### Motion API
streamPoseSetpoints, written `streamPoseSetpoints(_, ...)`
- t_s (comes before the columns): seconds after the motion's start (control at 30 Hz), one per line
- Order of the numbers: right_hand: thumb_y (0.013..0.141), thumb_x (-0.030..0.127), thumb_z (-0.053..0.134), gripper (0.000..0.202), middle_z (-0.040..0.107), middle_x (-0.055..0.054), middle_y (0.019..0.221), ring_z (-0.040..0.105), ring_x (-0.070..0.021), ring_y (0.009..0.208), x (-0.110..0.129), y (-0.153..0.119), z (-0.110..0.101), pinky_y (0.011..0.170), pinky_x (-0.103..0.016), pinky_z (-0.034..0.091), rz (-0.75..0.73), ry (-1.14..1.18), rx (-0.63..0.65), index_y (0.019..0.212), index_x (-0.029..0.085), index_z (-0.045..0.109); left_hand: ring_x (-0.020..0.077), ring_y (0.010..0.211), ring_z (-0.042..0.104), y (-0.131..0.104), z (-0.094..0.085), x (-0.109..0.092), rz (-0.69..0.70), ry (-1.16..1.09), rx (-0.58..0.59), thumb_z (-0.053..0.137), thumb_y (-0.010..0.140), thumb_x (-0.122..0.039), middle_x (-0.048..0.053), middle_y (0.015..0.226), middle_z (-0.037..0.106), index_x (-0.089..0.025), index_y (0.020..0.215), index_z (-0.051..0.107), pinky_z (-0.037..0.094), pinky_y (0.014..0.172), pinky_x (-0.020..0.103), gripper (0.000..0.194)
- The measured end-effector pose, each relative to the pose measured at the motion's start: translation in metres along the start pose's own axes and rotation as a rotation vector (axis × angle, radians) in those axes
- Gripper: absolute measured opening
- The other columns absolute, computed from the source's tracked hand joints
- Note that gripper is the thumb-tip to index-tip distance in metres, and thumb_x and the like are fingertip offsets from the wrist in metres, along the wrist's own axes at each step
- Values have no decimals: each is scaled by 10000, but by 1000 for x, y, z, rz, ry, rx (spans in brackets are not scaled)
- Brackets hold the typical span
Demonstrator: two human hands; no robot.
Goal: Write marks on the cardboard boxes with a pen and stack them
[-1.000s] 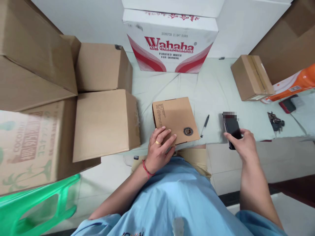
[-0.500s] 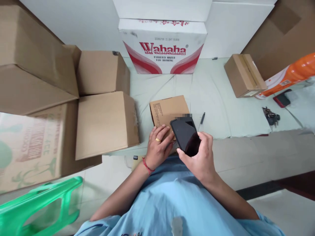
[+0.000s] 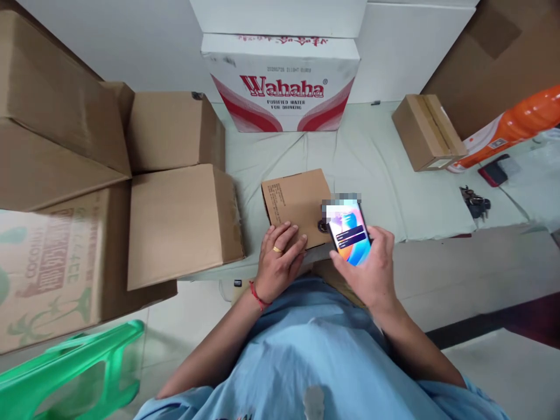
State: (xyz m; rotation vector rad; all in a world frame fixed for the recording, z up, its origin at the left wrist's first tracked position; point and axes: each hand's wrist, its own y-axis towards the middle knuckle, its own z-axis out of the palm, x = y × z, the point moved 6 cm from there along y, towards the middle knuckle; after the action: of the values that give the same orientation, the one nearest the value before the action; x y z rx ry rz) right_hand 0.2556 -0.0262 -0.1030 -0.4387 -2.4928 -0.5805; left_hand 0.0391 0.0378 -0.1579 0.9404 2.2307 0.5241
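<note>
Phone [image 3: 350, 236] — within right grip [image 3: 374, 271]

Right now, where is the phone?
In the head view, the phone is right of centre, in the right hand, its left edge overlapping the box under the left hand.

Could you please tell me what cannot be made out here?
Head view:
Phone: pixelation masks its top; screen text is too small.
Box under the left hand: its round mark is partly behind the phone.
Orange item: cut off by the right edge.
Green stool: cut off by the left edge.
</note>
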Motion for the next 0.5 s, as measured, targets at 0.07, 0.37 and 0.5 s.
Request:
streamPoseSetpoints(0.07,794,581,827,738,559,-192,1329,626,-381,1223,-29,15,-6,973,-579,610,89,-50,-38,1338,204,501,345,1492,588,2,-5,-3,7,-20,14,727,999,-159,143,1443,719,-260,1373,685,483,1235,639,390)
streamPoseSetpoints(0.37,626,660,877,860,543,-187,1322,645,-306,923,-166,55,-16,932,-565,598,541,-343,55,1272,174,584,337,1494,569,-34,-30,13,-352,-113,-111,676,1070,-383,199,1519,597,-240,1608,478,540,1216,591,591)
streamPoseSetpoints(0.5,683,652,852,902,571,-264,1330,637,-414,1117,-173,54,-9,1027,-622,555,512,-381,110,1345,93,599,319,1572,508,-52,-16,26,-558,-187,-53,476,1154,-453,199,1657,531,-246,1709,401,470,1289,567,597)
